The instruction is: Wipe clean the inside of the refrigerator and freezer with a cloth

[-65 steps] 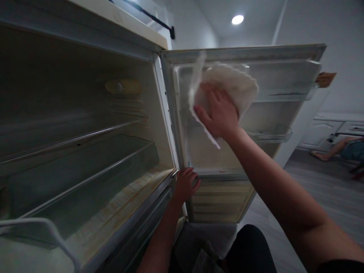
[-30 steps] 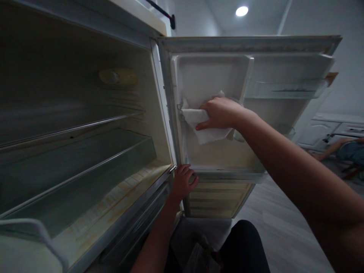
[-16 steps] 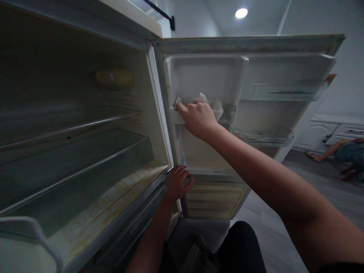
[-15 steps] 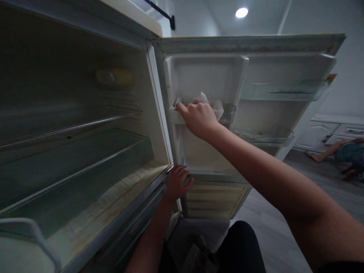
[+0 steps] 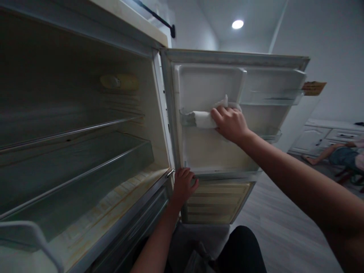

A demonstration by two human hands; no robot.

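My right hand (image 5: 231, 123) is closed on a white cloth (image 5: 203, 119), possibly a paper wipe. The cloth drapes over the front of a small clear shelf (image 5: 187, 119) on the inside of the open fridge door (image 5: 209, 83). One crumpled corner sticks up above my fingers. Lower down, my left hand (image 5: 183, 184) rests at the door's bottom corner on the hinge side. Its fingers lie against the edge, with the thumb held apart. No object shows in it.
Left of the door, the fridge interior has glass shelves (image 5: 76, 129) and a yellowish bottle-like item (image 5: 119, 82). A lower door (image 5: 218, 203) also stands open. More clear door racks (image 5: 270, 98) sit to the right. A seated person's leg (image 5: 327, 153) shows near white cabinets (image 5: 309, 137).
My right hand has moved right along the small door shelf with the cloth, baring the shelf's left end. The upper door has swung slightly. My left hand stays at the bottom corner.
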